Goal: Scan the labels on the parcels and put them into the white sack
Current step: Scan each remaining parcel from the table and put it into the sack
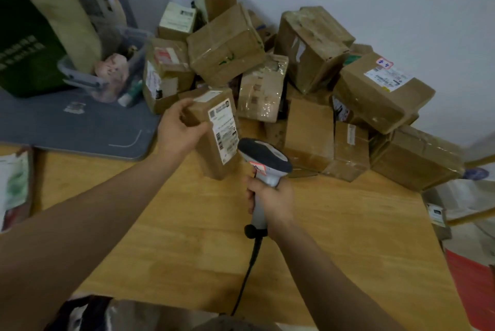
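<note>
My left hand (178, 130) grips a small brown cardboard parcel (211, 154) by its upper left end, tilted above the wooden table (348, 237). Its white label (223, 130) faces up and to the right. My right hand (270, 201) holds the handle of a grey and white barcode scanner (263, 158), whose dark head sits just right of the label, close to it. A black cable (249, 271) runs from the handle toward me. A pile of brown parcels (308, 68) fills the table's far side against the wall. The white sack (466, 197) shows at the right edge.
A grey mat (80, 127) lies at the left with a clear plastic bin (107, 73) and a green and cream bag (34, 36) on it. A red object (474, 282) sits past the table's right edge. A packet (14, 186) lies at the left edge.
</note>
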A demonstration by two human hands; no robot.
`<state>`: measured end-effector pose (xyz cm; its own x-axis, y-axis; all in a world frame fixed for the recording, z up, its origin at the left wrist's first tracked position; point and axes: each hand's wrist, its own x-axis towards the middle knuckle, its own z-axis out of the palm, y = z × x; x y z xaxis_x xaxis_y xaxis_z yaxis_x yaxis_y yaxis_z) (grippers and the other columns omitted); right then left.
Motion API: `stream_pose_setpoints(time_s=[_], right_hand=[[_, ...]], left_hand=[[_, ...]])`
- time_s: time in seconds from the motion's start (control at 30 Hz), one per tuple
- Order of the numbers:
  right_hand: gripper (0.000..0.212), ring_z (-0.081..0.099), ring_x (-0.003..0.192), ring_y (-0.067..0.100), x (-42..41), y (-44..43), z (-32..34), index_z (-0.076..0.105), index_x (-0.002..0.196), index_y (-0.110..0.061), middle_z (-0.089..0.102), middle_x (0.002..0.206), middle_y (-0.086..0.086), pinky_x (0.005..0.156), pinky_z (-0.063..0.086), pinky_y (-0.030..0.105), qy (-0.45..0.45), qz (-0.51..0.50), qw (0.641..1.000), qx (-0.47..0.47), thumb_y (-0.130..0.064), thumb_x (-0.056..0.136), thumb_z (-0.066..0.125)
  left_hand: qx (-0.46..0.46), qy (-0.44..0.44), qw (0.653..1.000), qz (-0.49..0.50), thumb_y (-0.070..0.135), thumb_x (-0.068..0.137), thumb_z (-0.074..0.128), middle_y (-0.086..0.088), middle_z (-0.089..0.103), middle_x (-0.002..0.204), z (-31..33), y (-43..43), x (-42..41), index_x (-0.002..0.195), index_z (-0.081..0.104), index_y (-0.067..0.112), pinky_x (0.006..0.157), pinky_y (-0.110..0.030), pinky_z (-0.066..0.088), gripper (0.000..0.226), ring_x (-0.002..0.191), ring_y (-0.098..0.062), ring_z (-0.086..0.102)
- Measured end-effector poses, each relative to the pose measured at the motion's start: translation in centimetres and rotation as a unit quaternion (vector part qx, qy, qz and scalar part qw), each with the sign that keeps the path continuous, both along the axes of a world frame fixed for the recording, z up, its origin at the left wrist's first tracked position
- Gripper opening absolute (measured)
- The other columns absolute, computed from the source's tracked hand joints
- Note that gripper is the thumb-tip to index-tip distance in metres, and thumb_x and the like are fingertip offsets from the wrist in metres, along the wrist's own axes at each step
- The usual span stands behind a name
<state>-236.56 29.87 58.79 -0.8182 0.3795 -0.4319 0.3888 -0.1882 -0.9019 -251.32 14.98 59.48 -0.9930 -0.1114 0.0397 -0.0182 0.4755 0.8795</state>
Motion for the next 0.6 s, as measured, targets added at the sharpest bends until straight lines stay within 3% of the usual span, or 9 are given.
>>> stream_pose_setpoints(time_s=[0.1, 0.23, 0.4, 0.53, 0.6], right_hand=[[0.013, 0.051, 0.038, 0.012, 0.0, -1.8, 0.8, 0.061, 0.074, -0.004, 0.059, 0.05, 0.003, 0.039, 0.042, 0.021, 0.0, 0.046, 0.999, -0.008, -0.006, 0.082, 0.071], [0.011, 0.051, 0.039, 0.011, 0.3, -3.9, 1.7, 0.062, 0.078, -0.009, 0.059, 0.048, 0.0, 0.04, 0.044, 0.023, -0.004, 0.096, 0.995, 0.0, -0.006, 0.081, 0.072], [0.016, 0.051, 0.038, 0.011, 1.0, -6.1, 2.3, 0.061, 0.071, -0.009, 0.059, 0.048, -0.001, 0.039, 0.043, 0.022, -0.003, 0.15, 0.988, 0.038, -0.006, 0.08, 0.073], [0.016, 0.052, 0.04, 0.013, 1.8, -7.6, 2.8, 0.061, 0.069, -0.01, 0.06, 0.049, 0.0, 0.041, 0.044, 0.023, -0.003, 0.18, 0.982, 0.051, -0.006, 0.079, 0.073], [0.015, 0.052, 0.04, 0.014, 2.0, -8.5, 3.2, 0.062, 0.07, -0.01, 0.06, 0.049, 0.001, 0.041, 0.045, 0.024, -0.002, 0.186, 0.982, 0.041, -0.006, 0.079, 0.073]], left_hand=[[0.067, -0.046, 0.997, 0.013, 0.016, 0.071, 0.083, -0.007, 0.061, 0.124, 0.1, -4.4, 0.9, 0.134, 0.054, 0.016, 0.098, -0.035, 0.049, 0.07, 0.111, -0.02, 0.058], [0.086, -0.058, 0.994, 0.044, 0.014, 0.069, 0.084, -0.002, 0.059, 0.117, 0.0, -8.7, 2.9, 0.138, 0.048, 0.014, 0.093, -0.037, 0.052, 0.078, 0.107, -0.018, 0.058], [0.113, -0.063, 0.989, 0.071, 0.014, 0.07, 0.083, -0.002, 0.054, 0.126, 0.4, -12.2, 4.2, 0.147, 0.035, 0.007, 0.069, -0.015, 0.048, 0.091, 0.109, -0.015, 0.054], [0.128, -0.083, 0.985, 0.078, 0.012, 0.07, 0.083, -0.011, 0.055, 0.131, 0.7, -14.3, 4.9, 0.146, 0.035, 0.005, 0.096, -0.039, 0.051, 0.09, 0.116, -0.024, 0.055], [0.136, -0.081, 0.984, 0.08, 0.01, 0.07, 0.083, -0.011, 0.058, 0.126, 0.9, -15.2, 5.5, 0.142, 0.04, 0.004, 0.096, -0.041, 0.051, 0.084, 0.112, -0.025, 0.058]])
